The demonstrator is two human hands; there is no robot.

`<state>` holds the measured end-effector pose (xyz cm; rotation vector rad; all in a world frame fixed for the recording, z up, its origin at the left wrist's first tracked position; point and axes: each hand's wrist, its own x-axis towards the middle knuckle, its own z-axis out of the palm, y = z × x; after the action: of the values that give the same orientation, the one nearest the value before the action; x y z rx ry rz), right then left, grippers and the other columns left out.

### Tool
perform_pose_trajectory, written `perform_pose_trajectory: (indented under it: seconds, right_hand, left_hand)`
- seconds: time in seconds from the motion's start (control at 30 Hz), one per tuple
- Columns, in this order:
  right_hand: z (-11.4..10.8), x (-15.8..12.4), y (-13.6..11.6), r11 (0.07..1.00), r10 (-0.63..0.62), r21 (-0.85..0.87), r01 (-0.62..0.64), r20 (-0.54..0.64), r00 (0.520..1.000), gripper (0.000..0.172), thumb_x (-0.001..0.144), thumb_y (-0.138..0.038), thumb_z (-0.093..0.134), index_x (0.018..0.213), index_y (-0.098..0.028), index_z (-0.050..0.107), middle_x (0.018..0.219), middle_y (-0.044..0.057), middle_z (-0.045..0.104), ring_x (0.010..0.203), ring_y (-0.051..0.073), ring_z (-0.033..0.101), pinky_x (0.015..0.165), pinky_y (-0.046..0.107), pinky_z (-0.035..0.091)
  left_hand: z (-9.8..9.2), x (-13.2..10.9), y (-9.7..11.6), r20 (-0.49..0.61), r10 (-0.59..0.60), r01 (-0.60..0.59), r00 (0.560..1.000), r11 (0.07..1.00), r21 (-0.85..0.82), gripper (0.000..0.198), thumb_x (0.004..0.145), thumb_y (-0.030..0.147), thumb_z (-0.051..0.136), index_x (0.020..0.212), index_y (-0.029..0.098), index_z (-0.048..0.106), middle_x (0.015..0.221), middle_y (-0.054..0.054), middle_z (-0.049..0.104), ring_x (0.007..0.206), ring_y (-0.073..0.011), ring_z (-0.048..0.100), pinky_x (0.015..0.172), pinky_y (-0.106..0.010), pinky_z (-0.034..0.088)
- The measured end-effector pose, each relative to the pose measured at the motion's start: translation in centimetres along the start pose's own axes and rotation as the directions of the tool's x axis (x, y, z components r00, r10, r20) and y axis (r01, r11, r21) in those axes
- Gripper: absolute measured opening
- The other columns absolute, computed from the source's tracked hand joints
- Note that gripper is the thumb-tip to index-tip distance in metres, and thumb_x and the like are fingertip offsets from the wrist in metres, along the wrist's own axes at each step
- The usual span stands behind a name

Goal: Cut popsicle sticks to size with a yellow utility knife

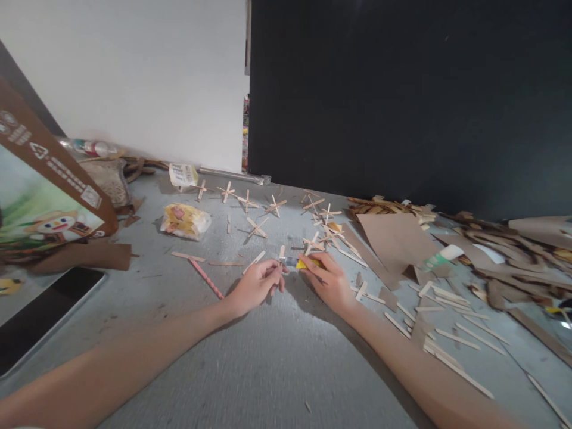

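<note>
My left hand [255,285] rests on the grey table [268,369] with its fingers pinched on a small wooden stick [281,253] that stands up between them. My right hand [328,280] is closed on a yellow utility knife [304,263], whose metal blade end points left and meets the stick at my left fingertips. Both hands sit close together near the table's middle. Just beyond them lie several wooden sticks glued into crosses [258,227].
Loose sticks [456,339] and brown cardboard scraps [395,241] cover the right side. A pink striped straw [206,278] lies left of my hands. Snack packets [185,220], a printed cardboard box [49,190], a dark tablet [40,313] sit at left. A black board [402,101] stands behind.
</note>
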<state>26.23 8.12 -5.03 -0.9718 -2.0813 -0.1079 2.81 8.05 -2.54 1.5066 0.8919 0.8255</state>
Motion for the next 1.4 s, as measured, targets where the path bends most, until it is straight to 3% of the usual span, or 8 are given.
perform_pose_trajectory:
  seconds: [0.1, 0.2, 0.37, 0.53, 0.97, 1.4]
  right_hand:
    - [-0.1, 0.2, -0.1, 0.999, 0.047, 0.003, -0.047, -0.069, 0.996, 0.039, 0.105, -0.024, 0.056, 0.142, -0.029, 0.066, 0.105, 0.011, 0.066, 0.097, 0.025, 0.066, 0.086, 0.040, 0.058]
    - [-0.3, 0.3, -0.5, 0.997, 0.071, 0.042, -0.070, -0.029, 0.997, 0.037, 0.106, -0.026, 0.053, 0.140, -0.026, 0.066, 0.105, 0.011, 0.068, 0.098, 0.024, 0.068, 0.086, 0.037, 0.059]
    - [-0.6, 0.0, -1.2, 0.986, 0.119, 0.115, -0.122, 0.026, 0.993, 0.030, 0.109, -0.028, 0.048, 0.128, -0.022, 0.071, 0.087, 0.007, 0.072, 0.073, 0.018, 0.069, 0.067, 0.028, 0.057]
    - [-0.8, -0.1, -1.4, 0.989, 0.047, 0.136, -0.051, 0.037, 0.998, 0.028, 0.108, -0.028, 0.049, 0.124, -0.023, 0.072, 0.087, 0.007, 0.075, 0.069, 0.017, 0.070, 0.063, 0.026, 0.056]
    - [-1.1, 0.3, -1.7, 0.988, 0.009, 0.155, -0.017, 0.053, 0.999, 0.027, 0.107, -0.027, 0.052, 0.120, -0.023, 0.075, 0.084, 0.006, 0.072, 0.062, 0.015, 0.064, 0.056, 0.027, 0.052]
    - [-1.0, 0.4, -1.8, 0.989, -0.002, 0.145, -0.005, 0.046, 0.999, 0.027, 0.107, -0.027, 0.052, 0.120, -0.024, 0.075, 0.087, 0.007, 0.073, 0.068, 0.017, 0.068, 0.061, 0.028, 0.055]
  left_hand:
    - [0.0, 0.0, 0.0, -0.013, -0.009, 0.009, 1.000, 1.000, -0.027, 0.038, 0.097, 0.054, 0.053, 0.095, 0.017, 0.062, 0.066, 0.001, 0.063, 0.050, -0.0111, 0.047, 0.053, -0.026, 0.037]
    - [0.0, 0.1, -0.2, -0.032, 0.009, -0.011, 0.999, 0.999, -0.049, 0.038, 0.096, 0.054, 0.054, 0.100, 0.017, 0.061, 0.064, 0.001, 0.062, 0.050, -0.0111, 0.047, 0.052, -0.025, 0.037]
    - [0.0, 0.2, -0.5, -0.054, 0.022, -0.027, 0.998, 0.996, -0.083, 0.036, 0.093, 0.050, 0.057, 0.109, 0.018, 0.056, 0.062, 0.003, 0.062, 0.049, -0.0112, 0.048, 0.052, -0.025, 0.036]
    - [0.0, 0.2, -0.6, -0.063, 0.024, -0.030, 0.998, 0.995, -0.092, 0.039, 0.092, 0.055, 0.058, 0.106, 0.019, 0.054, 0.062, 0.004, 0.061, 0.048, -0.0110, 0.048, 0.051, -0.025, 0.036]
    - [-0.1, 0.2, -0.7, -0.088, 0.040, -0.046, 0.995, 0.997, -0.069, 0.046, 0.092, 0.064, 0.059, 0.096, 0.018, 0.058, 0.066, 0.000, 0.064, 0.051, -0.0110, 0.050, 0.052, -0.025, 0.038]
    - [-0.2, 0.2, -0.3, -0.109, 0.021, -0.028, 0.994, 0.998, -0.063, 0.050, 0.089, 0.067, 0.062, 0.093, 0.017, 0.061, 0.067, 0.000, 0.064, 0.051, -0.0114, 0.050, 0.053, -0.026, 0.039]
